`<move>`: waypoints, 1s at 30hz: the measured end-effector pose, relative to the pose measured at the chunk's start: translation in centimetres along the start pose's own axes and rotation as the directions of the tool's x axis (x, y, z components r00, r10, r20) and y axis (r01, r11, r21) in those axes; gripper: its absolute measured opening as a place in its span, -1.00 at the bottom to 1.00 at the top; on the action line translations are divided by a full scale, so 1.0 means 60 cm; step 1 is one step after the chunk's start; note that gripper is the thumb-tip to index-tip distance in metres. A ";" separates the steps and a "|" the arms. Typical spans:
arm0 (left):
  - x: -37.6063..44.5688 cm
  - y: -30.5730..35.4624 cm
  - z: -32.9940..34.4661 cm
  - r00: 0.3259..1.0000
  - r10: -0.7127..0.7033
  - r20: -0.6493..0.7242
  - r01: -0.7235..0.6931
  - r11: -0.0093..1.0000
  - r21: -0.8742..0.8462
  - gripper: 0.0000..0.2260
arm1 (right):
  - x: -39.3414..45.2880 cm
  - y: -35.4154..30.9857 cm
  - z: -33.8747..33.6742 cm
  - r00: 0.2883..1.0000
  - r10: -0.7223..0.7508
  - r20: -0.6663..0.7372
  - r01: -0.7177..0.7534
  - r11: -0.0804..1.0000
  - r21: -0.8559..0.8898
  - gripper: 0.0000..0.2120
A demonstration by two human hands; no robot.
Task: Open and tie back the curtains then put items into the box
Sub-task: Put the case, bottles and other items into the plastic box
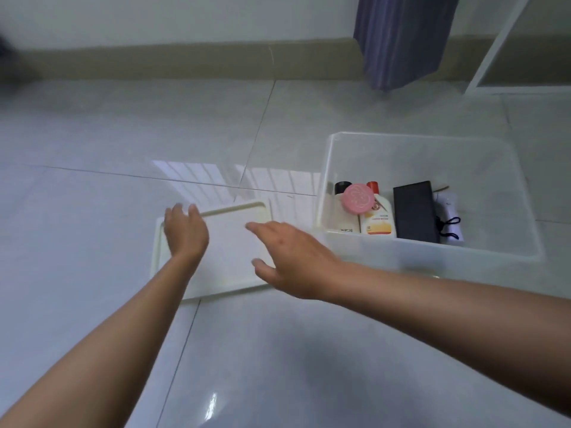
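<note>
- Two bare forearms are reaching in from the near edge, over the glossy tiled floor [92, 134], toward the lid
- Left hand [185, 233] is hovering over the left part of the lid [230, 248], fingers spread loosely and curled a little, holding nothing; whether it is touching the lid I cannot tell
- Right hand [293, 261] is stretching over the lid's right edge, palm down, fingers wide apart, gripping nothing
- Lid is lying flat on the floor, white with a raised rim, just left of the box
- Box [432, 251] is sitting open on the floor, clear plastic, just right of the lid
- Inside the box, along its near wall, are lying two bottles [375, 222], one black-capped and one red-capped, with a pink round case [358, 197] resting on top of them
- Right of the bottles a black case [415, 211] is lying, and beside it a white item [449, 211] with a dark cord
- Curtain [401, 41], blue-grey, is hanging bunched well beyond the box, next to a white frame [491, 50]
</note>
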State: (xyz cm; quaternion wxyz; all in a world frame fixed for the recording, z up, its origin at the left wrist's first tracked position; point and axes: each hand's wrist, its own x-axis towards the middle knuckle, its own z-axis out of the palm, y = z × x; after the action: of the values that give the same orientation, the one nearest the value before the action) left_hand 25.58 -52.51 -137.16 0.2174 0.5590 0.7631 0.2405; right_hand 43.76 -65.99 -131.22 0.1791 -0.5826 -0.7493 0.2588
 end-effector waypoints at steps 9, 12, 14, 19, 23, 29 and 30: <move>-0.008 -0.122 -0.035 0.955 -0.290 0.055 0.271 0.935 0.228 -0.51 | 0.056 0.013 0.065 0.833 0.413 0.368 -0.496 0.852 0.167 -0.14; 0.003 -0.118 -0.052 0.946 -0.324 -0.016 0.319 0.921 0.225 -0.58 | 0.066 -0.009 0.047 0.808 0.439 0.393 -0.570 0.751 0.332 -0.12; 0.019 -0.103 -0.086 0.950 -0.296 -0.100 0.312 0.918 0.245 -0.66 | 0.069 -0.026 0.023 0.836 0.419 0.354 -0.541 0.739 0.401 -0.12; 0.132 -0.034 -0.202 0.986 -0.147 -0.079 0.141 0.987 -0.071 -0.57 | 0.041 -0.073 -0.081 0.943 0.328 0.062 -0.324 0.855 0.405 -0.14; 0.056 0.147 -0.193 0.994 0.113 -0.008 -0.110 0.947 -0.302 -0.71 | -0.018 -0.028 -0.188 0.859 0.424 -0.287 -0.297 0.869 0.395 -0.33; -0.095 0.312 -0.055 0.895 0.434 0.104 -0.389 0.873 -0.294 -0.76 | -0.149 0.092 -0.278 0.579 0.602 -0.550 -0.478 0.797 0.369 -0.50; -0.120 0.324 -0.036 0.879 0.459 0.128 -0.414 0.869 -0.271 -0.80 | -0.172 0.108 -0.281 0.545 0.624 -0.561 -0.517 0.776 0.361 -0.47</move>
State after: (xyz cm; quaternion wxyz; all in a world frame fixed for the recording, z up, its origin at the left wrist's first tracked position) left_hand 40.83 -54.63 -123.15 0.2932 0.7078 0.5582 0.3184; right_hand 61.08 -71.73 -121.22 0.3781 -0.8308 -0.3840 0.1390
